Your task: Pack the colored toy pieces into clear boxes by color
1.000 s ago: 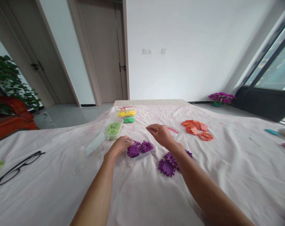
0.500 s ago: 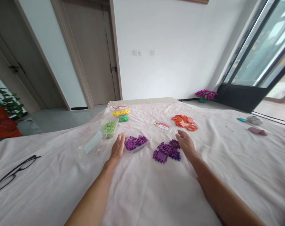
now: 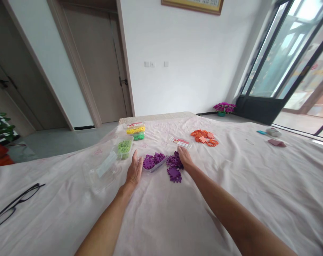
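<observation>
My left hand (image 3: pixel 134 170), thumb apart from the fingers, is at the left end of a clear plastic box (image 3: pixel 158 165) and seems to touch it. Purple notched building pieces (image 3: pixel 149 162) lie inside that box. On its right side, a loose pile of the same purple pieces (image 3: pixel 174 173) sits on the cloth, close against the box. The edge of my right hand (image 3: pixel 185 158) rests along the right of this pile, fingers stretched out and gripping nothing. Its palm side faces the pieces and hides part of them.
Light green pieces (image 3: pixel 124 147) fill another box, with a clear lid (image 3: pixel 101 174) nearby. Behind are stacked boxes of yellow pieces (image 3: pixel 135 130) and green pieces (image 3: pixel 139 136). Orange pieces (image 3: pixel 204 137) and a labelled lid (image 3: pixel 180 142) lie farther back. Glasses (image 3: pixel 16 204) lie left on the cloth.
My right hand has moved left, pushing the loose purple pile up to the box. My left hand stays beside the box, its thumb now more clearly spread. The view has tilted up and turned slightly right.
</observation>
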